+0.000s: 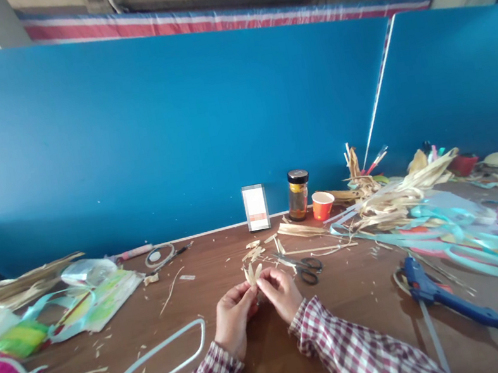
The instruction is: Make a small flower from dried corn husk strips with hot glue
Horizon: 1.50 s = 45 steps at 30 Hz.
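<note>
Both hands meet over the middle of the table, fingertips pinching a small pale flower-like piece that looks made of dried husk strips, its pointed petals fanning upward. My left hand closes on it from the left. From the other side, the thumb and finger of my right hand press its base. Fingers cover the lower part of the piece. Just beyond lie several cut husk scraps. Dark-handled scissors rest beside my right hand.
A blue glue gun lies at right, below a heap of husks and light-blue ribbon. A lidded jar and orange paper cup stand by the blue partition. A white cable loops at left.
</note>
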{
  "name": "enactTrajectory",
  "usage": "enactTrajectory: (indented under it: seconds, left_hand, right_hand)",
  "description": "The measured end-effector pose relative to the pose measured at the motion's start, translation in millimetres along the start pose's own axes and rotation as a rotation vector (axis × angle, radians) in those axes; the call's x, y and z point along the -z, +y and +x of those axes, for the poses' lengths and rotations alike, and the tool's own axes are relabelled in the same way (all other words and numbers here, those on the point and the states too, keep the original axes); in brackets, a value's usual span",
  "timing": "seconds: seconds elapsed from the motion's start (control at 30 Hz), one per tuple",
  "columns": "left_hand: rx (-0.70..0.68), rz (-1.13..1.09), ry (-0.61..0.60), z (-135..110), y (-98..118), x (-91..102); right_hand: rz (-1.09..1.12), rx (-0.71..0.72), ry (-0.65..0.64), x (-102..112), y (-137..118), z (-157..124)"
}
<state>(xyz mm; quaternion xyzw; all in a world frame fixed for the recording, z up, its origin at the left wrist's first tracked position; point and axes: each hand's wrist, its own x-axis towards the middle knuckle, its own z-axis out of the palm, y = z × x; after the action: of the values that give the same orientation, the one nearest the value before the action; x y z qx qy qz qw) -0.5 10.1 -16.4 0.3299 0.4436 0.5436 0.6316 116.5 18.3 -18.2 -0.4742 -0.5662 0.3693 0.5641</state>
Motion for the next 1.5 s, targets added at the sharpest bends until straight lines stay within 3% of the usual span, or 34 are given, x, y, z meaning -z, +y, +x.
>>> enactTrajectory:
  seconds: [0.4,0.77,1.03,1.5]
  left_hand:
    - [-0.004,-0.11,0.075,-2,4,-3.1]
    - [-0.063,-0.191,0.056,0,9,0.4]
    - [-0.065,-0.211,0.059,1,6,2.2]
    - [-0.016,-0.171,0.005,-4,10,-3.2]
  right_hand:
    - [-0.07,0.11,-0.008,0,-2,-4]
    - [0.042,0.183,-0.14,0,-2,-7]
    - [0.076,0.138,-0.19,2,-1,-4]
    - [0.239,0.003,-0.137,-2,5,-2]
